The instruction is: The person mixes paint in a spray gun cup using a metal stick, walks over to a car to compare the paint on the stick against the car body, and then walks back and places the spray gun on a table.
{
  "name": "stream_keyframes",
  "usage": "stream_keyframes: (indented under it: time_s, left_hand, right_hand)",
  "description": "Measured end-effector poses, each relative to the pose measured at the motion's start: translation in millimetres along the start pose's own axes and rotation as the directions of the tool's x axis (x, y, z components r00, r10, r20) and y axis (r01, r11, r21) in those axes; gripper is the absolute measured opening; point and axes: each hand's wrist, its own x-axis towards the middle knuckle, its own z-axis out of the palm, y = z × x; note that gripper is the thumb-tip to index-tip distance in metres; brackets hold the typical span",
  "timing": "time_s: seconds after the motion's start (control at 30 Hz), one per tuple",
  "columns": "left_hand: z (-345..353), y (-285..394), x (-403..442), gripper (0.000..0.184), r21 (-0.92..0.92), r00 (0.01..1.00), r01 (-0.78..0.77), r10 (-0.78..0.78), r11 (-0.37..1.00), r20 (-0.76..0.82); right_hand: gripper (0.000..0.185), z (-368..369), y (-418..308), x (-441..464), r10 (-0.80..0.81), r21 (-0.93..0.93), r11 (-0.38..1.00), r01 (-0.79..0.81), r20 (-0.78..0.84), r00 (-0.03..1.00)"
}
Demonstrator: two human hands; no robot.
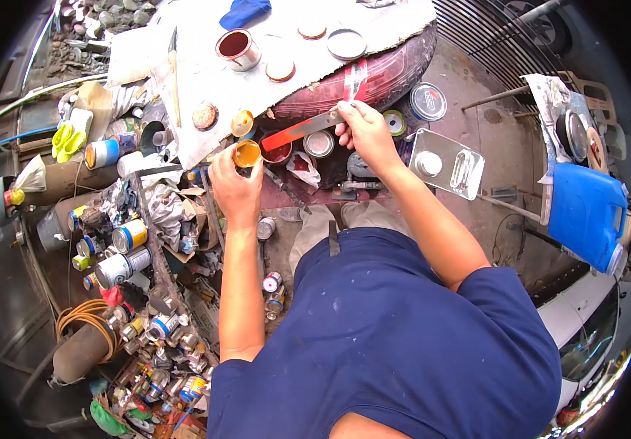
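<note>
My left hand (235, 184) is closed around a small can of yellow-orange paint (247, 154), its open mouth facing up. A round lid with yellow paint on it (242, 123) is just beyond that can. My right hand (367, 133) grips one end of a flat metal stirring strip (323, 122). Wet red paint coats the strip's other end, which points left toward the yellow can and overhangs a can of dark red paint (277, 151). Whether the strip touches either can, I cannot tell. A closed can (319, 143) stands beside the red one.
An open paint can (239, 50) and several lids sit on the white-covered tabletop (206, 77) ahead, above a tire (396, 66). Paint cans and rags crowd the left side. To the right are a rectangular metal tin (447, 162) and a blue jerrycan (586, 216).
</note>
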Motion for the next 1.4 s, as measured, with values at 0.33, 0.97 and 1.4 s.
stream_keyframes:
  time_s: [0.33, 0.97, 1.4]
  left_hand:
    - [-4, 2, 4, 0.05, 0.005, 1.0, -0.017, 0.017, 1.0, 0.01]
    - [-8, 7, 10, 0.051, 0.046, 0.999, -0.03, 0.029, 0.998, 0.038]
    - [8, 4, -11, 0.055, -0.227, 0.953, 0.301, -0.303, 0.926, 0.026]
  right_hand:
    - [0.029, -7, 19, 9, 0.125, 0.112, 0.986, -0.125, 0.008, 0.992]
    - [0.03, -11, 26, 11, 0.148, 0.111, 0.983, -0.148, 0.002, 0.989]
    - [0.028, -14, 28, 11, 0.157, 0.138, 0.978, -0.154, -0.01, 0.988]
